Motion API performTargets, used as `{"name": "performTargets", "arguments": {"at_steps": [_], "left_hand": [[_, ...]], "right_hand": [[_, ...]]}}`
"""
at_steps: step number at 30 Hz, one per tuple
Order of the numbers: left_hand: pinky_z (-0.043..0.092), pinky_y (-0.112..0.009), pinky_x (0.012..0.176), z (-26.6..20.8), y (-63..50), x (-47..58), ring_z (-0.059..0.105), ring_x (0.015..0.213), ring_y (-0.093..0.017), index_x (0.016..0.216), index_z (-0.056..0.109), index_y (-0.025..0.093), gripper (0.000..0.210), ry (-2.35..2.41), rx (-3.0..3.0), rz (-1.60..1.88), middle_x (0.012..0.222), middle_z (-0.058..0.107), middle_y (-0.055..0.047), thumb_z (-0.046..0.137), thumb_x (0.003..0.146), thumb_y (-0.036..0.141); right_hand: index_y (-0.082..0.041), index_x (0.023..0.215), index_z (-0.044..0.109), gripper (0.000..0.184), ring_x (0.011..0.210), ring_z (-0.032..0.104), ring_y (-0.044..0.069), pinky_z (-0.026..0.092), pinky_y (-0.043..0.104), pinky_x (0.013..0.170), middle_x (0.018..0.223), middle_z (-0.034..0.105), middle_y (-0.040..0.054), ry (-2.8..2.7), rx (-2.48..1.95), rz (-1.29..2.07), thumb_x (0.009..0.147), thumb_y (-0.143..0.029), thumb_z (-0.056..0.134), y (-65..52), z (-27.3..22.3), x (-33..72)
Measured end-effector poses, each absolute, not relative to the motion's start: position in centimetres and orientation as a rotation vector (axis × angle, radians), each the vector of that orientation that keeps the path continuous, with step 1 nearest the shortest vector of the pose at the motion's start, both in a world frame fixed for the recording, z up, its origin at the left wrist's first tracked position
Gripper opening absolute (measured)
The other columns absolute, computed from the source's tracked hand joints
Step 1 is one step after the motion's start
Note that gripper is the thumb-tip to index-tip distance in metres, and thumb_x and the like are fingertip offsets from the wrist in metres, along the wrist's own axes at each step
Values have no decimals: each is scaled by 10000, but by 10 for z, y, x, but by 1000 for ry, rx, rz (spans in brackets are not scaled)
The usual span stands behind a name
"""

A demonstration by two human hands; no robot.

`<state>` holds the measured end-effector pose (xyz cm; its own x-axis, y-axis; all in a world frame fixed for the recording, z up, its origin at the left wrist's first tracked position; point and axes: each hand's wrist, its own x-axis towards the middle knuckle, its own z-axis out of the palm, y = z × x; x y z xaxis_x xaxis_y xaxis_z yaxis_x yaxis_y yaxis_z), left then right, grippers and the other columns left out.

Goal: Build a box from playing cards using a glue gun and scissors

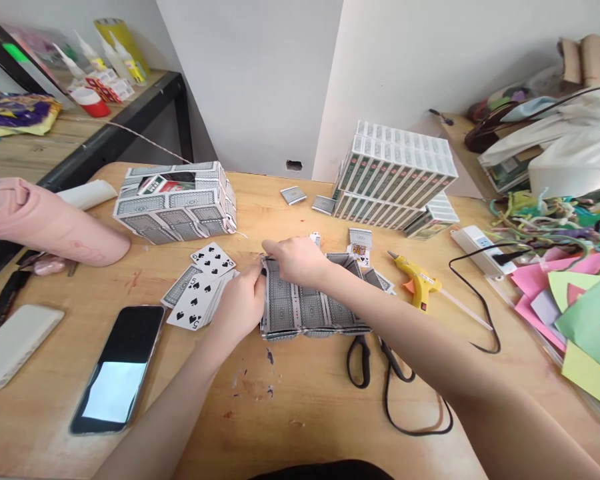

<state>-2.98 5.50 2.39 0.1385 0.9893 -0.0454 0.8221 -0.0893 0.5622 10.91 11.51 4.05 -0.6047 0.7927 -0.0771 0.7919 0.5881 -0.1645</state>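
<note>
An open box made of grey-backed playing cards [313,313] sits on the table in front of me. My left hand [243,300] is closed on its left wall, thumb and fingers at the upper left corner. My right hand [295,260] reaches across the box and pinches the same far left corner. Beside my left hand lies a loose pile of playing cards [195,300], with spades showing. A pair of scissors [360,363] lies at the box's near right side, its blades hidden. To the right rests a yellow hot glue gun [423,280] with a glue stick in its back.
A finished-looking card-covered box [175,207] stands at the back left. Stacked card packs [395,167] stand at the back right. A phone [120,367], a white power bank [17,347] and a pink roll [55,220] are at left. A power strip [483,250] and coloured paper [580,300] lie right.
</note>
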Motion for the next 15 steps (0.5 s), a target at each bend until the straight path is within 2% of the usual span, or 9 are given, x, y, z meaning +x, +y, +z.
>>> {"name": "performTargets", "arguments": {"at_steps": [7, 9, 11, 12, 15], "left_hand": [[473, -327, 758, 22, 56, -29, 633, 914, -253, 1153, 568, 139, 389, 1740, 1877, 552, 1014, 676, -122, 317, 869, 226], [480, -324, 758, 23, 59, -29, 639, 888, -242, 1169, 562, 140, 395, 1736, 1870, 557, 992, 683, -112, 320, 870, 229], [487, -319, 764, 28, 63, -29, 641, 883, -229, 1197, 548, 142, 405, 1719, 1904, 566, 997, 684, -105, 323, 871, 226], [488, -318, 779, 33, 66, -29, 637, 901, -223, 1216, 536, 141, 412, 1697, 1941, 579, 1019, 679, -104, 323, 873, 221], [459, -317, 889, 54, 76, -28, 585, 1049, -207, 1271, 487, 136, 427, 1579, 2119, 668, 1180, 613, -100, 317, 885, 203]], "right_hand": [[-201, 962, 536, 198, 705, 606, 186, 293, 257, 545, 815, 677, 53, -2776, -1433, 435, 827, -174, 394, 120, 43, 112], [-194, 965, 552, 212, 758, 613, 182, 345, 256, 592, 847, 680, 58, -2700, -1410, 571, 853, -182, 372, 123, 46, 117], [-184, 1020, 559, 218, 869, 613, 190, 401, 267, 688, 951, 677, 70, -2613, -1355, 717, 840, -228, 445, 127, 52, 126], [-176, 1076, 549, 283, 942, 600, 203, 418, 285, 755, 1032, 661, 84, -2575, -1334, 781, 811, -266, 512, 129, 56, 132], [-156, 1247, 465, 651, 1126, 516, 262, 395, 377, 931, 1277, 530, 138, -2490, -1328, 972, 687, -418, 669, 138, 71, 156]]}}
